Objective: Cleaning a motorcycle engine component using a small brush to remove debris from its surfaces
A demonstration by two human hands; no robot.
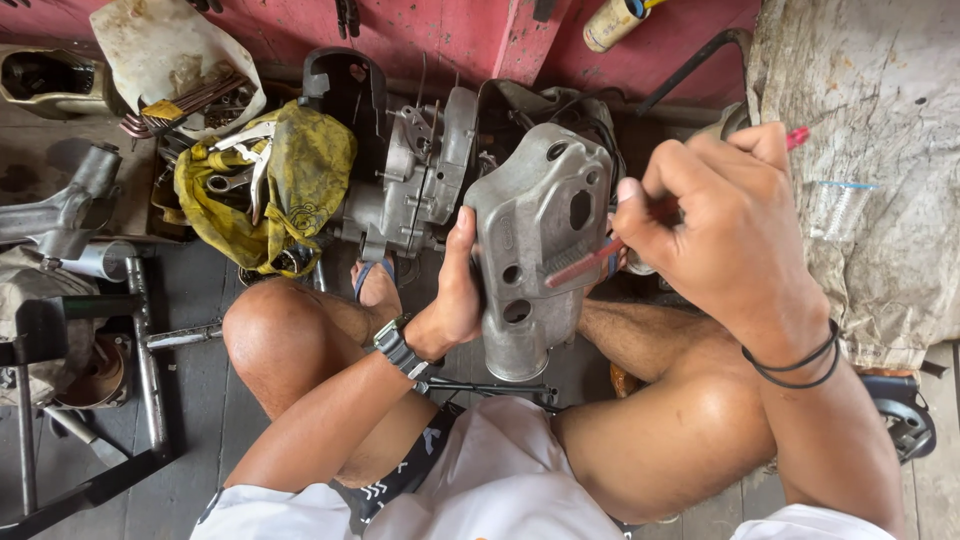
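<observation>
Left hand (455, 300) grips the grey cast-aluminium engine cover (535, 245) upright over the knees; right hand (725, 225) pinches a thin red-handled tool (590, 262) against its face. Likely mid scraping/cleaning step; next move needs a steady cover and controlled tip pressure.

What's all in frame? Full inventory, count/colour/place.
engine cover: 1, grey metal, centre, held upright
brush: 1, red handle, bristles on the cover
engine block: 1, grey, behind the cover
yellow rag: 1, left of the block, tools lying on it
plastic bag: 1, dirty white, top left
metal frame: 1, dark, left floor
sack: 1, off-white, right
spray can: 1, yellowish, top
red wall: top
left hand: grips the cover's side, watch on its wrist
right hand: holds the brush, black bands on its wrist
</observation>
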